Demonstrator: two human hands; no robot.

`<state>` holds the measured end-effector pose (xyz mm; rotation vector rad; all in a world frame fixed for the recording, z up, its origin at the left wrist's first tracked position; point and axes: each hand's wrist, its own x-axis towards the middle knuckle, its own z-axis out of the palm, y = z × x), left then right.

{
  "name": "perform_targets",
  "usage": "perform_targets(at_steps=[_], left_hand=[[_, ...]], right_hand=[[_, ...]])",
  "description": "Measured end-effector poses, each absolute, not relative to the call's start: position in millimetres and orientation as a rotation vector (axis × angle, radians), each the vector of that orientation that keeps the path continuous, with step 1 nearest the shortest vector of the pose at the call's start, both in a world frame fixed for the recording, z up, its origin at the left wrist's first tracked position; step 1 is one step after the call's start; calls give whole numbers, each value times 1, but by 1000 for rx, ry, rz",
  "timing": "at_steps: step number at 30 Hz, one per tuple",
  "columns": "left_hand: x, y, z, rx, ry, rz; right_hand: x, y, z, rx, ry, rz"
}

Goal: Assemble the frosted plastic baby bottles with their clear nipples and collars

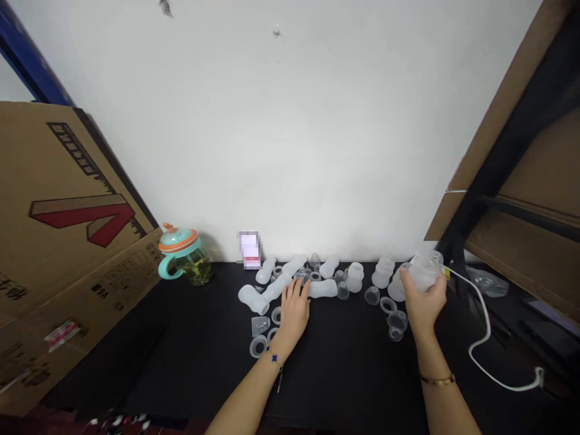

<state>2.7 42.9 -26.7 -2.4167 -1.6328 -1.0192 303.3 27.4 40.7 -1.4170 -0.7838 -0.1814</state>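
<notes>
My right hand point(423, 305) is wrapped round a frosted white baby bottle point(423, 277), held upright at the right with a clear top on it. My left hand point(295, 308) reaches into a spread of parts with its fingers stretched out, over small clear pieces partly hidden beneath it. Beside those fingers lie frosted bottle bodies point(323, 289), point(277, 287). Near the left wrist are a clear cap point(260, 326) and a ring point(258, 347). Between the hands stand frosted bottles point(356, 278), point(383, 272). Another ring point(388, 304) and clear caps point(372, 295) lie close by.
A lidded glass jug point(194, 266) with a turquoise handle stands at the left, next to a large cardboard box point(67, 229). A blurred phone-like screen point(251, 249) leans on the wall. A white cable point(484, 338) and plastic bag point(487, 282) lie at the right on the black table point(181, 362).
</notes>
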Motion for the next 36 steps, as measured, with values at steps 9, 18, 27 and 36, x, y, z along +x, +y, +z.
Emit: perform_targets(at_steps=[9,18,27,36], left_hand=[[1,56,-37,-2438,-1653,-857],[-4,44,-19,-2659,-1628,-1152],[-4,28,0,-2626,-1689,-1612],[-3,26,5,-2616,-1767,-1721]], right_hand=[[301,30,38,-1363,-857,71],[294,43,22,-1366,-1121,454],[296,48,17,-1646,-1257,563],[301,49,11,-1660,-1457,717]])
